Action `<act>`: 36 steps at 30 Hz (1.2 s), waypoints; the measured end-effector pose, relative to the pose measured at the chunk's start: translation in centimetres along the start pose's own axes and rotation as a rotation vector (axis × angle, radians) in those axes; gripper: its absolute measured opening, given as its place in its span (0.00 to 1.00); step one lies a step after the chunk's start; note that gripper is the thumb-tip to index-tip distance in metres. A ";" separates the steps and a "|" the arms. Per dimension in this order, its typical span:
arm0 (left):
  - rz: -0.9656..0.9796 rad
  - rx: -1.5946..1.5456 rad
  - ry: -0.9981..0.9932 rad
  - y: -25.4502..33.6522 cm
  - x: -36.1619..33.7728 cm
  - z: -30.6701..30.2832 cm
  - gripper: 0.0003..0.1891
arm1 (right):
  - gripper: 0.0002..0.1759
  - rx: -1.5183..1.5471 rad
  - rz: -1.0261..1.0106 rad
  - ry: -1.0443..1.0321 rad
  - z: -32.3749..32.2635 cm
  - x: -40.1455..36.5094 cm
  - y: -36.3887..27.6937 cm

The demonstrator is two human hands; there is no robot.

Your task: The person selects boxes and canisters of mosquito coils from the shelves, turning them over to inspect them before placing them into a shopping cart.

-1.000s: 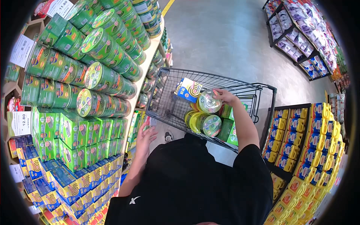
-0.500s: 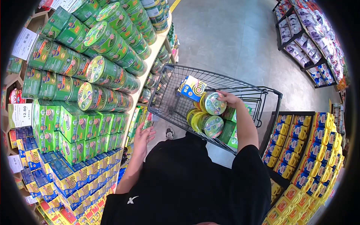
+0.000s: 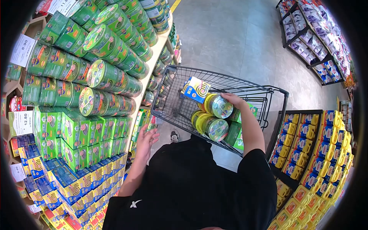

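Observation:
My right hand [image 3: 234,100] reaches into a black wire shopping cart [image 3: 283,93]. Its fingers curl over the edge of a yellow round mosquito coil canister [image 3: 222,106] with a shiny clear-looking lid. A second yellow canister [image 3: 216,129] lies against it, nearer my body. Beyond them stands a blue-and-white box [image 3: 196,89] printed with a yellow spiral. Green boxes [image 3: 234,135] are partly hidden under my right forearm. Between the shelf and the cart, my left hand [image 3: 147,142] hangs with its fingers loosely apart, holding nothing.
Stacked green canisters [image 3: 111,73], green boxes [image 3: 76,130] and blue-and-yellow boxes [image 3: 73,184] fill the shelf on the left. Yellow bottles [image 3: 322,145] crowd a rack at right. Purple-and-white packs [image 3: 322,27] stand on a far shelf. Grey floor [image 3: 226,34] stretches beyond the cart.
The upper yellow canister has shifted slightly right, and my right hand has moved a little over its edge. My left hand hardly moves. The shelf view has shifted slightly.

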State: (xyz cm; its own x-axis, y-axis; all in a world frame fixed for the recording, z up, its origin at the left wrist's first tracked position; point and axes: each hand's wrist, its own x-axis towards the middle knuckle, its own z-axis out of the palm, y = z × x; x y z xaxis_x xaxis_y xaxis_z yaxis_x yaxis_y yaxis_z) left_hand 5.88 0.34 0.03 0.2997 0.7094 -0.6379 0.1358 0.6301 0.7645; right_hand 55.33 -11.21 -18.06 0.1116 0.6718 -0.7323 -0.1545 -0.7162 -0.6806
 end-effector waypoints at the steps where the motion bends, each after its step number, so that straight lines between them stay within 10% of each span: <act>1: 0.001 -0.003 -0.001 -0.1 0.1 -0.1 0.29 | 0.42 -0.041 0.009 0.045 0.3 -0.4 -0.4; 12: 0.016 -0.049 -0.003 0.3 0.2 -1.0 0.29 | 0.52 -0.361 -0.014 0.463 0.6 2.5 1.7; 24: 0.038 -0.078 -0.034 0.0 1.4 -3.1 0.30 | 0.40 -0.438 -0.173 0.780 2.7 0.0 0.9; 36: 0.555 -0.002 0.011 10.8 4.1 -3.1 0.30 | 0.31 -0.498 -0.495 1.086 9.1 -6.4 2.6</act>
State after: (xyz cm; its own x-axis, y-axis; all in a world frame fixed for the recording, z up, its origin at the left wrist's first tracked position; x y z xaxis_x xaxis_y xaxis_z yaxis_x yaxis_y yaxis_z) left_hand 5.68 10.99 5.39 0.3159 0.9383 -0.1405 -0.0419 0.1618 0.9859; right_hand 45.25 -15.66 -14.87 0.8236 0.5555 0.1144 0.4861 -0.5875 -0.6469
